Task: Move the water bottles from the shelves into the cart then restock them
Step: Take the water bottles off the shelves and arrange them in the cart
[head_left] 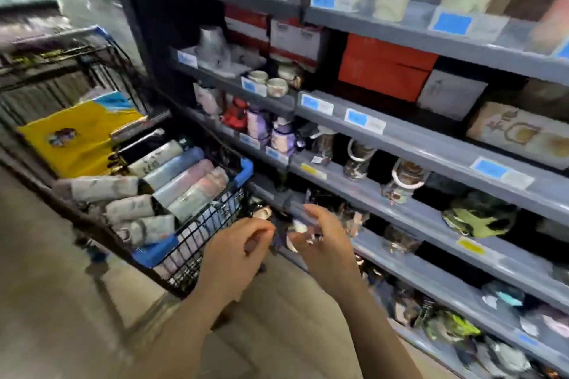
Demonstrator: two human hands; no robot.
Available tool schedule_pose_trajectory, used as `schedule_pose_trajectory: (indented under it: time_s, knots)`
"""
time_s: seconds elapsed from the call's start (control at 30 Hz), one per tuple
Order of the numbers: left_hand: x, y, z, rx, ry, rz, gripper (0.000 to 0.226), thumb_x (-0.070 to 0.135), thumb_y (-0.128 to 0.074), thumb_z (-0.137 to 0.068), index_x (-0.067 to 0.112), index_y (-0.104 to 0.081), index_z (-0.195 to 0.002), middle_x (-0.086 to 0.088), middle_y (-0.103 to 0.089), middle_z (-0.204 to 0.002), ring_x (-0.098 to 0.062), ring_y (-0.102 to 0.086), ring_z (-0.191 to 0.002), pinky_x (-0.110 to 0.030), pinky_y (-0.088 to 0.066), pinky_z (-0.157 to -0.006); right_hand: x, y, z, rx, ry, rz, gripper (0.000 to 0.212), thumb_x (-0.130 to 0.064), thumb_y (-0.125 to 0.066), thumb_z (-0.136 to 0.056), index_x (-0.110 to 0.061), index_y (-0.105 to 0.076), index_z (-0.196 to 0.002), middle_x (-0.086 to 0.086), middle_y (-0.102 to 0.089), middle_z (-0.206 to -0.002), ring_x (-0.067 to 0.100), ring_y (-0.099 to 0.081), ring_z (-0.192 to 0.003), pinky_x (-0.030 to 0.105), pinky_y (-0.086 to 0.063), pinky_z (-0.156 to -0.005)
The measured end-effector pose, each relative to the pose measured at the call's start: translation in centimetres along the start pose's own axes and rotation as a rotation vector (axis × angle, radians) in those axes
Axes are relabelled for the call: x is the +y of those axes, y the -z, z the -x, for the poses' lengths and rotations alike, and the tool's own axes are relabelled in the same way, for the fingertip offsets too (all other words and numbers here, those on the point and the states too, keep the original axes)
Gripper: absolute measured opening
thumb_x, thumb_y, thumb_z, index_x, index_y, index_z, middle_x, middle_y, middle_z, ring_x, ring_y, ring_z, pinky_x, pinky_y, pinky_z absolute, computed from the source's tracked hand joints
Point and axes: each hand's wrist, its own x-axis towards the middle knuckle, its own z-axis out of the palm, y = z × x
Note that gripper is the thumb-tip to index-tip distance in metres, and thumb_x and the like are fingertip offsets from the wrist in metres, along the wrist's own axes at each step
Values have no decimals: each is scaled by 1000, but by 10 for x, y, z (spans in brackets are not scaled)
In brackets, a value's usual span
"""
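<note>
water bottles (pixel 172 175) are laid in rows at the near corner of the cart (pixel 197 243). left hand (pixel 237 252) and right hand (pixel 323 240) are held loosely curled, empty, before the shelves (pixel 400 144) crowded with mugs (pixel 403 178).

A shop aisle, long grey shelves (pixel 431 144) full of cups and boxes, blue price tags (pixel 451 23) on the edges, a wire shopping cart (pixel 197 243) beside them
</note>
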Motion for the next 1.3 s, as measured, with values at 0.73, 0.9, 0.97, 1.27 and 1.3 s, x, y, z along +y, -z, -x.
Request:
schedule_pose_trajectory:
  time_s: [0.73,0.9,0.97,1.27,1.3]
  knots:
    - [-365,292,10,51,287,47,14,33,-62,-87,42,-63,-99,27,-63,-91,1,-60,-83,-19,-49,-66,-157,-359,-111,-221,-236,17,43,-30,-64,-90,-29,-49,-130,-13,-44,-129,10,-49,-113,33,-45,-94]
    - [-395,286,-13,-27,279,56,29,50,-50,-83,33,-67,-99,23,-63,-95,0,-61,-86,-21,-49,-74,-142,-375,-131,-181,-332,13,44,-29,-64,-90,-31,-48,-131,-14,-43,-133,9,-47,-116,34,-48,-93]
    - [-405,285,-29,-33,266,52,33,48,-50,-84,27,-70,-98,23,-64,-93,1,-61,-83,-16,-48,-72,-135,-383,-142,-198,-338,46,44,-29,-63,-91,-30,-48,-132,-12,-43,-135,9,-47,-118,31,-45,-93]
    - [-433,288,-126,-156,206,-85,37,46,-47,-85,20,-70,-99,11,-65,-96,-6,-59,-82,-9,-44,-66,-128,-444,-219,-457,-282,172,59,-26,-65,-88,-26,-40,-141,-3,-38,-142,18,-40,-128,34,-38,-103]
    - [-437,288,-136,-180,197,-122,36,44,-49,-86,19,-70,-99,9,-65,-98,-8,-60,-82,-9,-42,-64,-128,-448,-225,-483,-282,175,61,-28,-65,-88,-27,-38,-143,-3,-36,-144,18,-38,-130,34,-36,-105]
